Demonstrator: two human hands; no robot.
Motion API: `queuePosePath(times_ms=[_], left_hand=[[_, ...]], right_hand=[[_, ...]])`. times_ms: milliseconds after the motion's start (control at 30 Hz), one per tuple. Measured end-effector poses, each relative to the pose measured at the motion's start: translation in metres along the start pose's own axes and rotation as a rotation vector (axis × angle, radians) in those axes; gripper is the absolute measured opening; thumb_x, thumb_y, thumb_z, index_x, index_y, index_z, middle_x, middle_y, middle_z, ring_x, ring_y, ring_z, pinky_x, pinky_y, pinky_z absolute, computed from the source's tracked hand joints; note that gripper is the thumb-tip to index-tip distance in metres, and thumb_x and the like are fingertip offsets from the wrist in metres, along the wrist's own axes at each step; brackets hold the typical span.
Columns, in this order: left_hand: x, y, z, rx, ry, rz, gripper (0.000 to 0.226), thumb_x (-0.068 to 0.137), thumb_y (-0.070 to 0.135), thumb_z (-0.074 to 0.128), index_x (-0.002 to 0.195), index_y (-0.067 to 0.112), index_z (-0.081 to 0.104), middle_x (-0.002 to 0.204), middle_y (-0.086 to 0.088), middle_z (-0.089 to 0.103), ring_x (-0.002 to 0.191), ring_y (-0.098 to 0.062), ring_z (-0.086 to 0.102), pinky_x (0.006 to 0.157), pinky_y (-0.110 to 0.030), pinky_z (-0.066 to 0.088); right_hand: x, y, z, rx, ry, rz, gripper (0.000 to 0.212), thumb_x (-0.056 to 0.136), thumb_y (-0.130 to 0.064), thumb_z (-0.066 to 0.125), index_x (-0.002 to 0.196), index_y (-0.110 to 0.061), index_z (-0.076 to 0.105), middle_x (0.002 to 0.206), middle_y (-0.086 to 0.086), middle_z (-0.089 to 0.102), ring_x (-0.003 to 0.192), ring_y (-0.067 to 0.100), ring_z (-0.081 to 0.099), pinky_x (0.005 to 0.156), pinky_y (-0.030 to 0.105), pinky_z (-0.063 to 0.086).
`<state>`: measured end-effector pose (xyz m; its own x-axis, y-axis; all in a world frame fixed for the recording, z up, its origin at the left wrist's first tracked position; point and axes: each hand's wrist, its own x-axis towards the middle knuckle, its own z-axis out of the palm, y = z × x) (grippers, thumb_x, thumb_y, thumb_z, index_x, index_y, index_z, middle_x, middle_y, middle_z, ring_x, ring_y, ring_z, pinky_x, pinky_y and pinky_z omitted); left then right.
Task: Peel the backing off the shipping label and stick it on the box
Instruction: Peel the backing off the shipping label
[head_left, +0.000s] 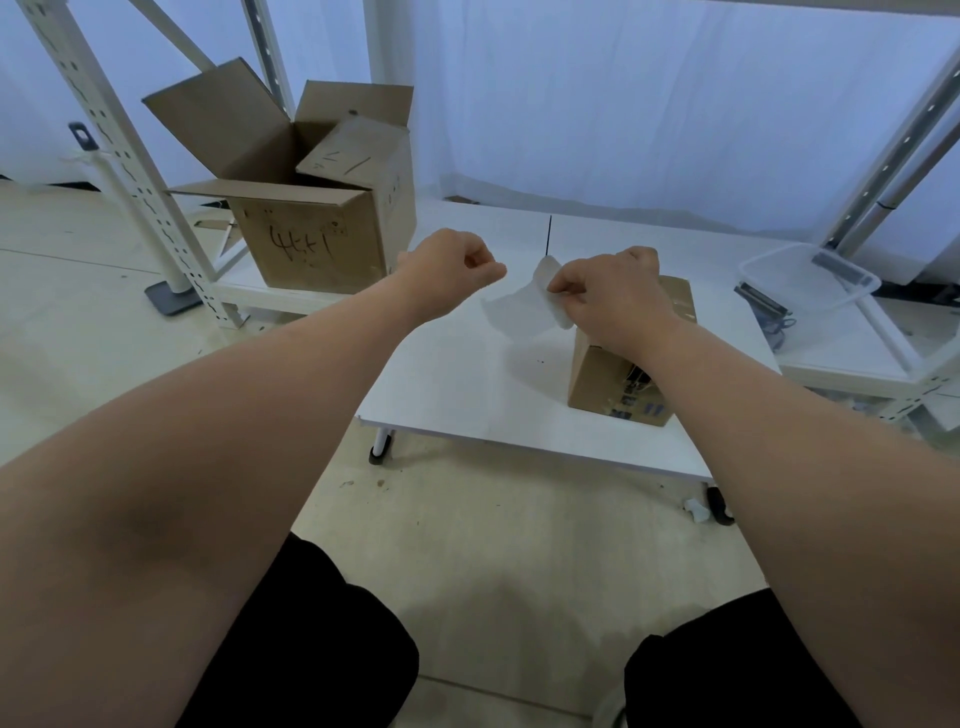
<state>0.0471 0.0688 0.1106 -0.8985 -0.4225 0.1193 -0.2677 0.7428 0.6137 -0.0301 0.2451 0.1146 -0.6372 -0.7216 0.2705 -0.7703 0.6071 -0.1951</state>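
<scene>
Currently, the right hand (613, 296) is pinching the white shipping label (519, 312) by its right edge between thumb and fingertips, holding the curled sheet in the air above the white table (457, 384). The left hand (449, 273) is hovering just left of the sheet, apart from it, with its fingers curled into a fist and nothing visible in it. The small cardboard box (608, 379) is standing on the table under the right wrist.
</scene>
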Motion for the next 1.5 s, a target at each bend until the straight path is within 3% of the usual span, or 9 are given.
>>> queuePosePath(times_ms=[200, 333, 400, 667, 867, 1033, 1133, 1267, 1500], left_hand=[[-0.004, 0.004, 0.005, -0.017, -0.075, 0.095, 0.039, 0.081, 0.048, 0.067, 0.112, 0.025, 0.061, 0.109, 0.012, 0.059, 0.112, -0.01, 0.053, 0.107, -0.043, 0.035], [-0.001, 0.007, 0.004, 0.047, -0.02, 0.104, 0.018, 0.086, 0.041, 0.063, 0.094, 0.025, 0.066, 0.095, 0.013, 0.063, 0.104, -0.011, 0.058, 0.103, -0.038, 0.033], [0.0, 0.007, 0.004, 0.091, 0.021, 0.083, 0.014, 0.088, 0.041, 0.061, 0.089, 0.028, 0.064, 0.093, 0.013, 0.063, 0.097, -0.009, 0.056, 0.092, -0.031, 0.027], [0.004, 0.006, 0.005, 0.235, 0.12, -0.002, 0.018, 0.09, 0.041, 0.055, 0.094, 0.029, 0.067, 0.102, 0.01, 0.068, 0.102, -0.013, 0.057, 0.084, -0.032, 0.02], [0.007, 0.005, 0.005, 0.315, 0.16, -0.081, 0.017, 0.091, 0.04, 0.053, 0.094, 0.029, 0.066, 0.101, 0.007, 0.065, 0.089, -0.015, 0.049, 0.081, -0.034, 0.021], [0.008, 0.002, 0.004, 0.328, 0.156, -0.126, 0.016, 0.091, 0.04, 0.053, 0.095, 0.029, 0.064, 0.091, 0.005, 0.059, 0.102, -0.02, 0.05, 0.085, -0.036, 0.025], [0.007, 0.001, 0.004, 0.334, 0.158, -0.143, 0.016, 0.091, 0.039, 0.053, 0.096, 0.029, 0.065, 0.097, 0.004, 0.063, 0.107, -0.021, 0.05, 0.083, -0.037, 0.024], [0.006, 0.001, 0.003, 0.328, 0.169, -0.165, 0.017, 0.09, 0.037, 0.053, 0.096, 0.028, 0.066, 0.104, 0.003, 0.063, 0.109, -0.021, 0.048, 0.081, -0.036, 0.023], [0.004, 0.002, 0.001, 0.329, 0.173, -0.184, 0.01, 0.092, 0.035, 0.051, 0.087, 0.031, 0.059, 0.094, 0.004, 0.053, 0.107, -0.022, 0.045, 0.081, -0.037, 0.023]], right_hand=[[0.002, -0.003, -0.001, 0.047, 0.002, -0.018, 0.028, 0.096, -0.019, 0.042, 0.106, -0.023, 0.068, 0.103, -0.003, 0.072, 0.102, 0.02, 0.059, 0.103, 0.036, 0.018], [0.003, -0.008, 0.0, 0.098, -0.001, -0.019, 0.029, 0.097, -0.02, 0.041, 0.111, -0.027, 0.066, 0.105, -0.006, 0.071, 0.104, 0.017, 0.058, 0.105, 0.036, 0.016], [0.003, -0.008, 0.0, 0.107, -0.004, -0.021, 0.032, 0.097, -0.018, 0.04, 0.112, -0.029, 0.065, 0.103, -0.006, 0.072, 0.102, 0.016, 0.058, 0.103, 0.034, 0.016], [0.006, -0.013, 0.003, 0.065, -0.004, -0.036, 0.031, 0.095, -0.016, 0.041, 0.106, -0.025, 0.069, 0.098, -0.002, 0.073, 0.096, 0.02, 0.06, 0.1, 0.034, 0.018], [0.008, -0.021, 0.003, 0.042, -0.002, -0.061, 0.031, 0.095, -0.015, 0.041, 0.109, -0.025, 0.068, 0.098, 0.001, 0.072, 0.095, 0.021, 0.06, 0.1, 0.034, 0.019], [0.01, -0.025, 0.004, 0.063, -0.005, -0.074, 0.031, 0.093, -0.014, 0.042, 0.104, -0.025, 0.069, 0.093, 0.0, 0.074, 0.092, 0.021, 0.061, 0.096, 0.031, 0.017], [0.01, -0.026, 0.006, 0.066, 0.001, -0.075, 0.031, 0.093, -0.015, 0.042, 0.102, -0.023, 0.07, 0.095, 0.0, 0.074, 0.093, 0.021, 0.061, 0.096, 0.032, 0.018], [0.008, -0.029, 0.004, 0.102, 0.019, -0.053, 0.028, 0.094, -0.016, 0.043, 0.103, -0.021, 0.07, 0.096, 0.001, 0.074, 0.097, 0.02, 0.06, 0.091, 0.027, 0.017], [0.007, -0.026, 0.001, 0.149, 0.031, -0.019, 0.023, 0.094, -0.024, 0.047, 0.102, -0.024, 0.069, 0.099, -0.005, 0.072, 0.097, 0.016, 0.06, 0.089, 0.029, 0.018]])
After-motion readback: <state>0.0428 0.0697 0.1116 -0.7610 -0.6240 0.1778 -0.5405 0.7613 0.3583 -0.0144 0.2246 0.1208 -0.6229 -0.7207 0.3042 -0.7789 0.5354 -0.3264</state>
